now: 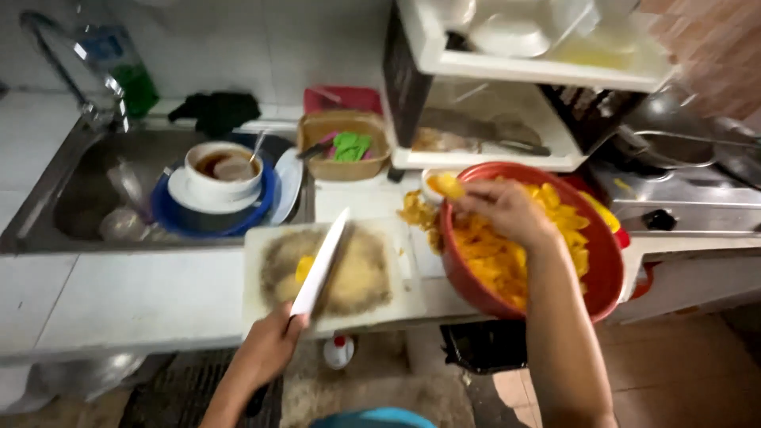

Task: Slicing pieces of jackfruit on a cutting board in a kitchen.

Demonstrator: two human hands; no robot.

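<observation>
Red bowl (606, 261) of yellow pieces (495, 257)

One knife (321, 265), one red bowl (606, 269)

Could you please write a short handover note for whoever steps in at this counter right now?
Left hand: gripping the white knife, blade lying across the cutting board.
Right hand: holding a yellow piece over the red bowl.
Things: one small yellow piece lies on the board beside the blade; the bowl sits right of the board and holds a heap of yellow pieces.
Done: much is already cut and in the bowl.
Left: the piece on the board is not yet in the bowl. Dirty dishes sit in the sink.
</observation>
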